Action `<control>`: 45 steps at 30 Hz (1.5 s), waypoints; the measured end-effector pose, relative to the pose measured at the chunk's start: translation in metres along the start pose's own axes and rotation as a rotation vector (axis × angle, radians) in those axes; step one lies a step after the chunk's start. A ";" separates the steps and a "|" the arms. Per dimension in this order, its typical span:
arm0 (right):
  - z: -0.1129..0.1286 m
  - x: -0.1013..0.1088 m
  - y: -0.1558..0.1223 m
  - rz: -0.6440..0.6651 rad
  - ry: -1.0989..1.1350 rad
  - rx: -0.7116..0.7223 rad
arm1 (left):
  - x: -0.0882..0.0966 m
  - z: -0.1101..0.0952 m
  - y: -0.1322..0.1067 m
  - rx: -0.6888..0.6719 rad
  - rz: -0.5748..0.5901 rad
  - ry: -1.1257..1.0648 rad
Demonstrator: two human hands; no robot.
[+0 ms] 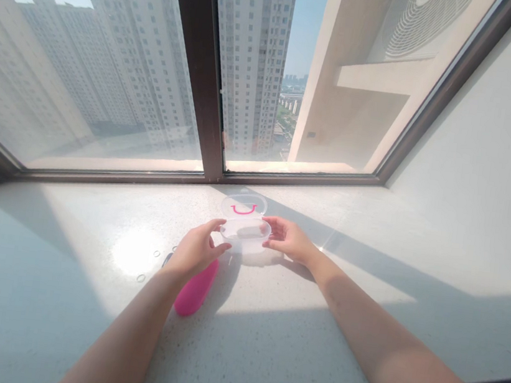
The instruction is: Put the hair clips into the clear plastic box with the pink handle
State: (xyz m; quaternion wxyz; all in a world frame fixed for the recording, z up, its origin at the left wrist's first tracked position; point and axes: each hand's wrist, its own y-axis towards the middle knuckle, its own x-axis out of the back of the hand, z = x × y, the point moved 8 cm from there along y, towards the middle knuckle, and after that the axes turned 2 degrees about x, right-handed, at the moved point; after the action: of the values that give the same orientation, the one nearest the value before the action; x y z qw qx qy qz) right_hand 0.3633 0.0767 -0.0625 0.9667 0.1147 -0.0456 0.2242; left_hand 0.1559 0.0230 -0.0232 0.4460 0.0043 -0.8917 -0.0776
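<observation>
A small clear plastic box (244, 235) with an oval mouth stands between my hands on the pale speckled sill. Its lid (244, 206) is swung back toward the window and carries a pink curved handle. My left hand (199, 245) grips the near left side of the box, thumb and fingers at its rim. On the opposite side, my right hand (291, 240) has fingers and thumb around the right end. Below my left hand lies a long, rounded pink object (195, 290), its upper part hidden by the hand.
Small thin rings (141, 278) and a dark item (167, 260), partly covered by my left hand, lie on the sill (286, 346) at left. A dark-framed window (216, 149) closes the back, a white wall (487, 184) the right side. The sill's front edge is near me.
</observation>
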 end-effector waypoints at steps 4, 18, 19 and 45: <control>-0.001 0.001 0.000 -0.014 0.051 -0.003 | -0.001 0.001 0.000 0.003 -0.004 -0.001; 0.009 -0.001 0.000 -0.093 -0.135 0.060 | 0.000 0.002 0.004 0.038 -0.092 0.010; 0.007 0.002 0.000 -0.129 -0.147 0.041 | -0.001 0.002 0.005 0.037 -0.097 0.011; -0.005 0.040 -0.001 -0.482 -0.145 0.024 | 0.054 0.024 0.002 0.150 -0.237 -0.005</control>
State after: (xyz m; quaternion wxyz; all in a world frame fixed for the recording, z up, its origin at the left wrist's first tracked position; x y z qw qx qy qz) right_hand 0.3999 0.0943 -0.0614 0.9850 0.1493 -0.0834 -0.0208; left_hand 0.1044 0.0237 0.0063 0.4301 0.1425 -0.8892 -0.0629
